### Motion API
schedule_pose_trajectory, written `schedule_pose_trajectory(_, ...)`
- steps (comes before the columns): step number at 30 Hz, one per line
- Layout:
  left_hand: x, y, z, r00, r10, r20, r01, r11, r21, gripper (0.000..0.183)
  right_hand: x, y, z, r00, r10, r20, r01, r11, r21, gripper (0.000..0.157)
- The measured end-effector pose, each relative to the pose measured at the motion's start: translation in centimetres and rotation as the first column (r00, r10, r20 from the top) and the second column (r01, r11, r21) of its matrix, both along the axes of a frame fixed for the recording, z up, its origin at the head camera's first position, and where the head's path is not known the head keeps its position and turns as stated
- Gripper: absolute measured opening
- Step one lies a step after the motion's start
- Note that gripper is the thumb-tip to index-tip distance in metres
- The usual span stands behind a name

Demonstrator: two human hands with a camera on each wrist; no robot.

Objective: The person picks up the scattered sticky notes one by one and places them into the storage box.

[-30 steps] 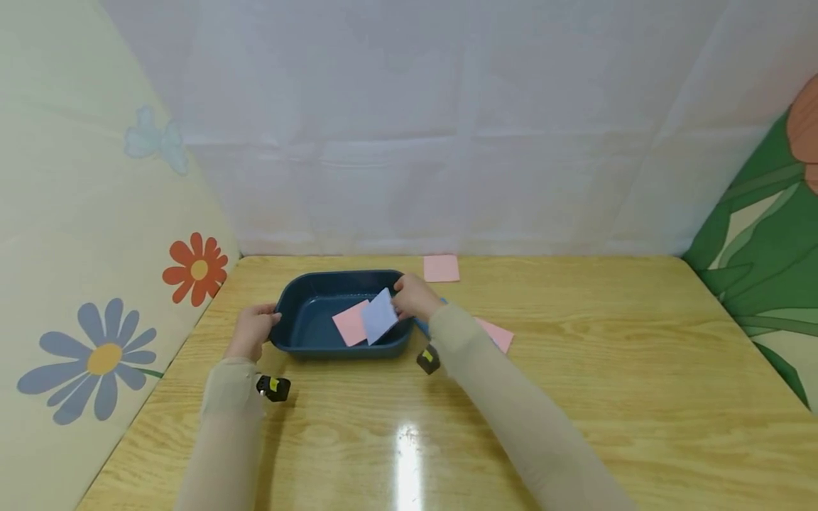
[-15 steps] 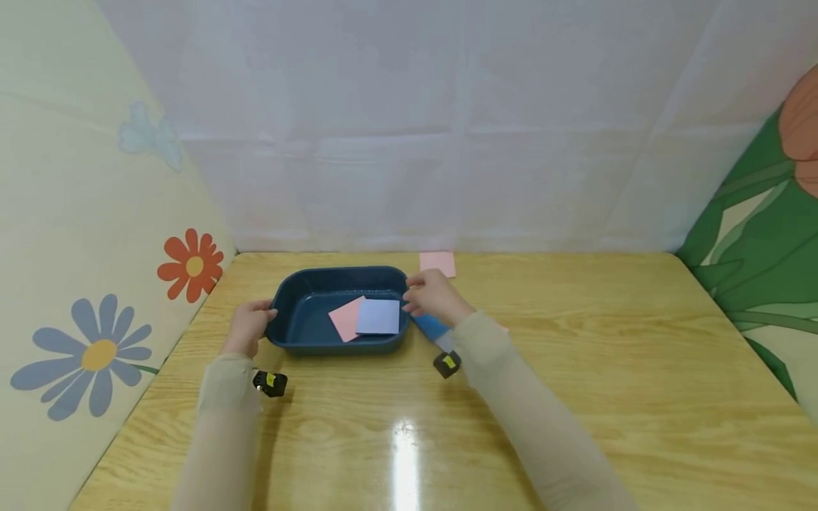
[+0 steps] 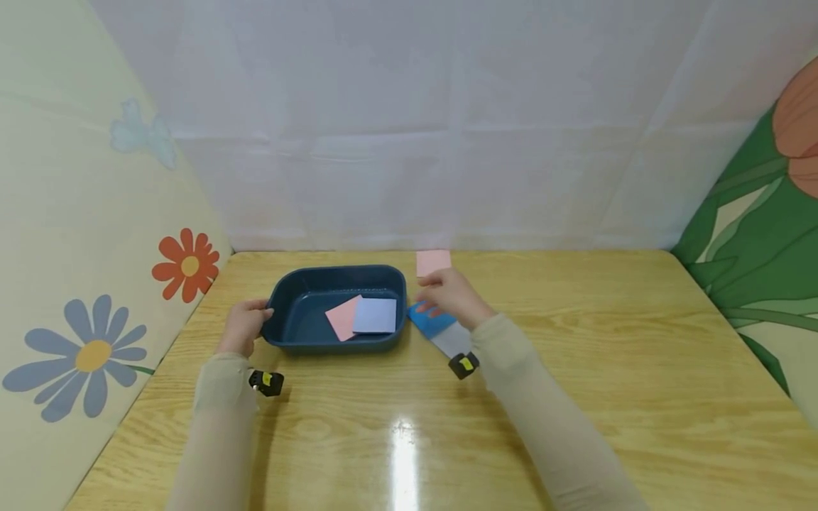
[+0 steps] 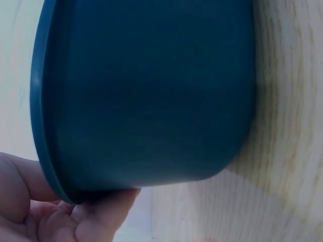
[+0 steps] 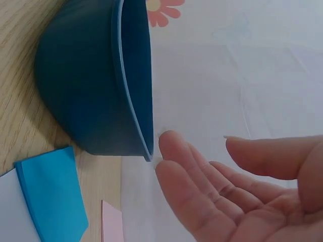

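Observation:
My left hand [image 3: 243, 326] grips the left rim of a dark blue plastic basin [image 3: 332, 348]; the left wrist view shows its fingers [image 4: 103, 214] curled round the rim. Inside the basin, a pale lavender paper square [image 3: 375, 316] overlaps a pink paper square [image 3: 341, 318]. To the right of the basin, my right hand [image 3: 455, 297] is held up with nothing in it, thumb and fingers apart in the right wrist view. Below it on the table lies a bright blue paper piece [image 3: 429, 323], touching another pale lavender piece [image 3: 455, 342], partly hidden by the right arm.
A pink square [image 3: 433, 261] lies at the back edge of the wooden table [image 3: 575, 312], against a white cloth backdrop [image 3: 447, 128]. Flower-printed panels stand at the left and right sides.
My right hand has let go of the lavender square, which now lies flat in the basin, and has moved right, out over the blue paper. The left hand keeps its grip on the rim.

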State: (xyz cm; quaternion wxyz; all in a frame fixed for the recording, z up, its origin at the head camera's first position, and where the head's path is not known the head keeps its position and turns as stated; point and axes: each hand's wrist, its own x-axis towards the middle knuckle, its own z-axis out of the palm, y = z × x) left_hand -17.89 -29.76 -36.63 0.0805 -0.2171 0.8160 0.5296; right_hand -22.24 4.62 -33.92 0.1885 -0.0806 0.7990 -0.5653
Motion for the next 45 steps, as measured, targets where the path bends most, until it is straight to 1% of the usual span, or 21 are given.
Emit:
schedule_pose_trajectory(9,0.0,0.1,0.0,1.0,0.014,0.005,-0.014,1.0,0.008,0.045,0.1,0.8,-0.1,1.0,-0.017,0.004,0.017,0.999,0.03,0.036)
schedule_pose_trajectory(14,-0.1,0.1,-0.1,1.0,0.014,-0.004,-0.014,1.0,0.003,0.045,0.2,1.2,-0.1,0.999,-0.03,0.01,0.03,0.998,0.056,0.037)
schedule_pose_trajectory(24,0.0,0.0,-0.1,1.0,0.012,-0.007,-0.012,1.0,0.004,0.046,0.4,1.5,0.2,0.999,-0.031,0.006,0.031,0.998,0.06,0.036)
schedule_pose_trajectory(36,0.0,0.1,-0.1,1.0,0.027,-0.009,-0.027,1.0,0.004,0.046,0.5,2.5,-0.4,1.0,-0.007,0.003,0.007,0.999,0.039,0.041)
schedule_pose_trajectory(45,0.1,0.1,-0.3,1.0,0.022,-0.009,-0.022,1.0,-0.003,0.045,0.8,3.4,-1.0,1.0,0.001,-0.002,-0.001,0.997,0.072,0.042)
